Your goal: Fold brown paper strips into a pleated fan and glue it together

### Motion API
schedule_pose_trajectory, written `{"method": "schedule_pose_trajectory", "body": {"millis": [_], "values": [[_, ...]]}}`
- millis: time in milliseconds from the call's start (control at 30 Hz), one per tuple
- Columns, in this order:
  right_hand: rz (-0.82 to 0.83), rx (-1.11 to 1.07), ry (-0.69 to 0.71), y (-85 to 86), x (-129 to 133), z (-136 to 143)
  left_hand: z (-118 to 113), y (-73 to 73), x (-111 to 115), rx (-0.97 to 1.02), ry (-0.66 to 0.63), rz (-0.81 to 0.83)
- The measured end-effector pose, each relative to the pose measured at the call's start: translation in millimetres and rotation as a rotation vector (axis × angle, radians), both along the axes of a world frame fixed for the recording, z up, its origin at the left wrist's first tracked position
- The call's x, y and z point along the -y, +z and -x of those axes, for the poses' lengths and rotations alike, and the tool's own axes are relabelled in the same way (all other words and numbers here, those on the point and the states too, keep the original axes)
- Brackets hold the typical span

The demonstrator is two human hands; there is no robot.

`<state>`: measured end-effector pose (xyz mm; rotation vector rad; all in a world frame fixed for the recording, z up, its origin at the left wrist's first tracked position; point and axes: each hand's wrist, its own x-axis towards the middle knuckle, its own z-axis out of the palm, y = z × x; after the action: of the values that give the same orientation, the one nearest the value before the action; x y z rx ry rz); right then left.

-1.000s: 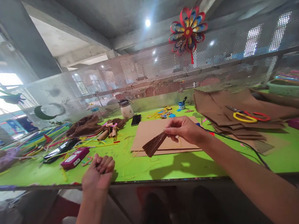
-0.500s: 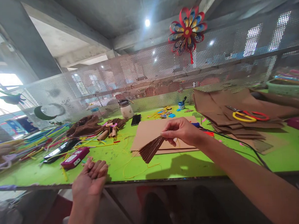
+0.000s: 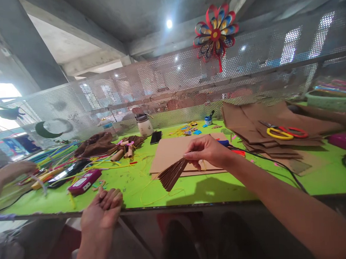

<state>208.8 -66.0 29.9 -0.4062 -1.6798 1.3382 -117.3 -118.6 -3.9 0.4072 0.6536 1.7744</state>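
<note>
A pleated brown paper fan (image 3: 172,174) hangs from the pinched thumb and fingers of my right hand (image 3: 204,153), its folds spreading down to the left. It is held above a flat tan cardboard sheet (image 3: 169,150). My left hand (image 3: 103,209) is palm up at the table's front edge with fingers curled in; whatever they may hold is hidden. Near it lie a purple device (image 3: 85,182) and small paper scraps (image 3: 99,186). Loose yellow thread (image 3: 156,201) lies below the fan.
Another person's hand (image 3: 18,170) reaches in at the left among coloured strips. Brown paper sheets (image 3: 247,126) with scissors (image 3: 288,133) on top are piled right. Further back are a phone (image 3: 155,137), a white jar (image 3: 144,125) and brown paper pieces (image 3: 125,148). A black cable (image 3: 283,166) crosses the right side.
Another person's hand has come into view at the far left. The view has shifted slightly; my right hand still pinches the fan and my left hand stays curled.
</note>
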Motion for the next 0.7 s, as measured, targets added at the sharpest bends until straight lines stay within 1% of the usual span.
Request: {"method": "schedule_pose_trajectory", "body": {"millis": [133,233,467,700], "values": [[-0.007,0.006,-0.007,1.0,1.4,0.6,1.5,-1.4,-0.4,0.011,0.023,0.009],[-0.009,0.006,-0.017,1.5,2.4,0.4,1.5,-1.8,-0.2,0.03,0.014,0.007],[-0.04,0.0,-0.008,1.8,4.0,0.2,-1.4,2.4,1.3,-0.003,0.059,0.042],[-0.034,0.016,-0.003,3.5,6.4,-0.5,-5.3,5.8,5.0,0.039,0.023,0.018]]}}
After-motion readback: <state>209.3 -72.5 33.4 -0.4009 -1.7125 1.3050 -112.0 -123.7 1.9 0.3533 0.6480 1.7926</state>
